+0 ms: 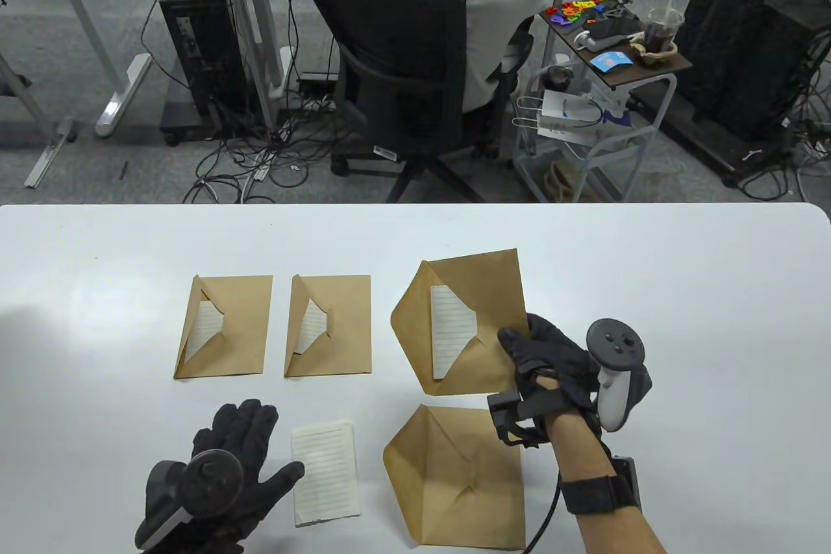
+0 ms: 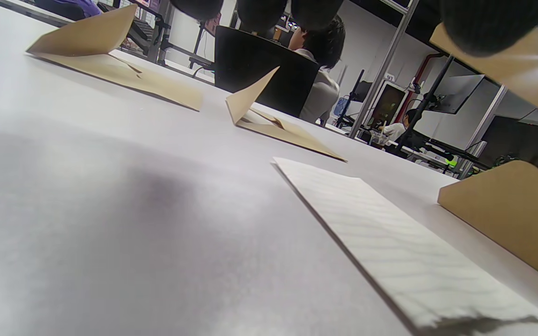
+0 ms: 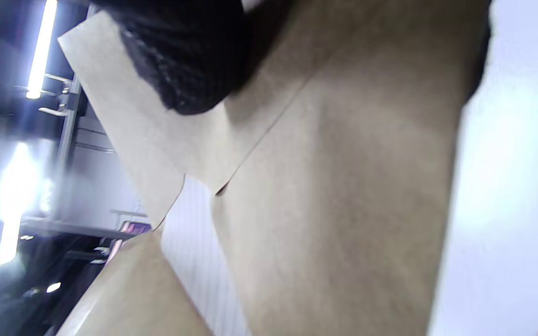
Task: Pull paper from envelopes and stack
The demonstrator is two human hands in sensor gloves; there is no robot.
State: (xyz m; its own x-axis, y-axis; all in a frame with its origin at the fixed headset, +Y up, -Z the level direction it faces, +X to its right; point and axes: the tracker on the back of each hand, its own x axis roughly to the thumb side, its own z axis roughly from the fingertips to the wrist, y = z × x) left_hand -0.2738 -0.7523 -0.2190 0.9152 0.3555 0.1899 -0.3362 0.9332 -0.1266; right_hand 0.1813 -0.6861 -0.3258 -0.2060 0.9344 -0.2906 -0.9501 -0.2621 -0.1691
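A white tabletop (image 1: 682,294) is carrying four brown envelopes and one loose sheet of lined paper. The right hand (image 1: 552,359) is gripping the lower right corner of a held envelope (image 1: 483,307), which is sitting at the right of the far row with its flap opened out to the left. A lined sheet inside it (image 1: 451,330) is showing through the opening. In the right wrist view, a gloved fingertip (image 3: 189,56) is pressing on the brown paper of this envelope (image 3: 343,186); whether the envelope is lifted off the tabletop or only tilted is hard to tell from these angles.

The left hand (image 1: 227,469) is lying spread and released, palm down, fingers splayed, gripping nothing. Its thumb is reaching toward the left edge of the loose lined sheet (image 1: 326,473), which is lying flat near the front edge; whether thumb and paper are touching cannot be told. The left wrist view is showing the same sheet (image 2: 390,247) flat on the white surface.

Just right of the loose sheet, an opened envelope (image 1: 464,482) is lying flat. In the far row, a left envelope (image 1: 237,327) and a middle envelope (image 1: 337,327) are lying side by side, each with its flap open and lined paper showing inside.
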